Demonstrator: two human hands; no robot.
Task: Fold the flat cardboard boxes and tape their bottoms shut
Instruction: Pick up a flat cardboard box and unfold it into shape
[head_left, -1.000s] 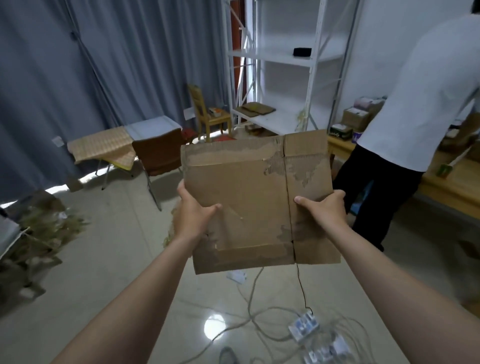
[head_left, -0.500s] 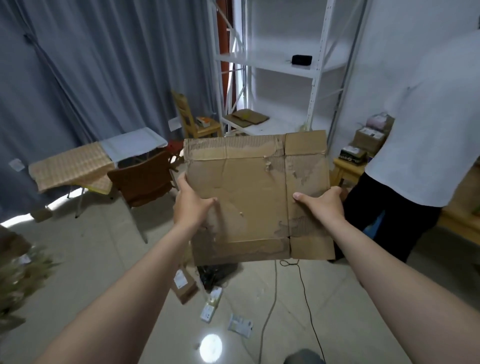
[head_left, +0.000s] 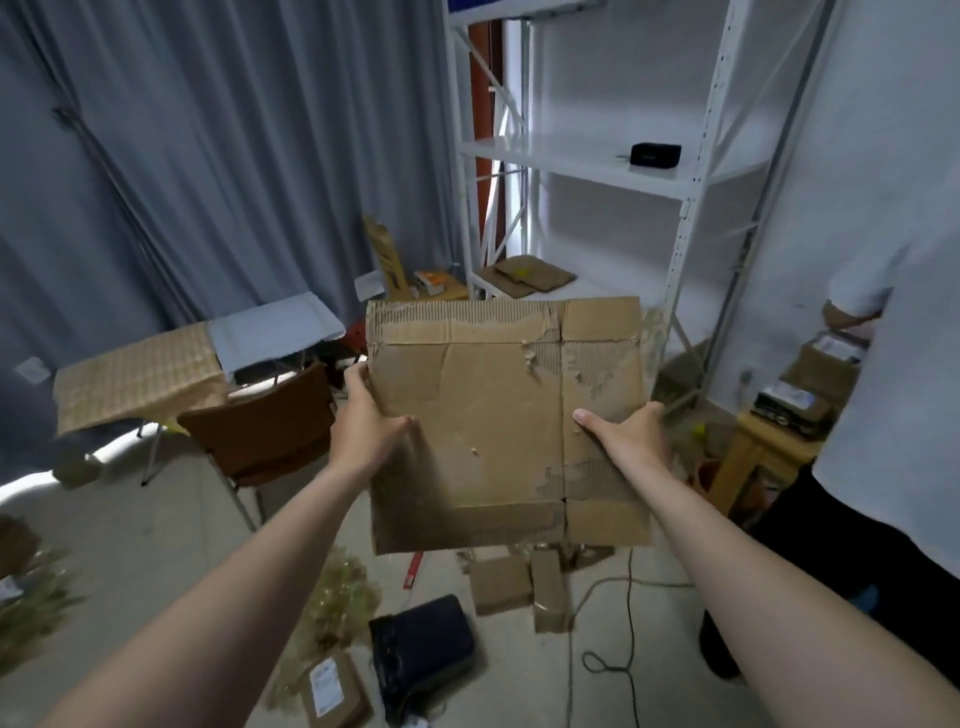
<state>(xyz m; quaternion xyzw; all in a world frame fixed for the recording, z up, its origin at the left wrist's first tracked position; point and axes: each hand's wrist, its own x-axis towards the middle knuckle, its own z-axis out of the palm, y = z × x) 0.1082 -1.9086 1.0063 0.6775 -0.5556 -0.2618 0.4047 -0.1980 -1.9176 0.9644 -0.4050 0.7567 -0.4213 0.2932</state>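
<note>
The person holds a flat cardboard box (head_left: 493, 426) upright in the air in front of them, above the floor (head_left: 156, 530). The left hand (head_left: 366, 426) grips its left edge and the right hand (head_left: 631, 434) grips its right edge, each thumb on the near face. The card is worn, with paper torn from the corrugation along the top (also beside the crease). Beneath it lie small parcels (head_left: 501, 584) and a black bag (head_left: 423, 642). Another person (head_left: 893, 260) stands at the right.
</note>
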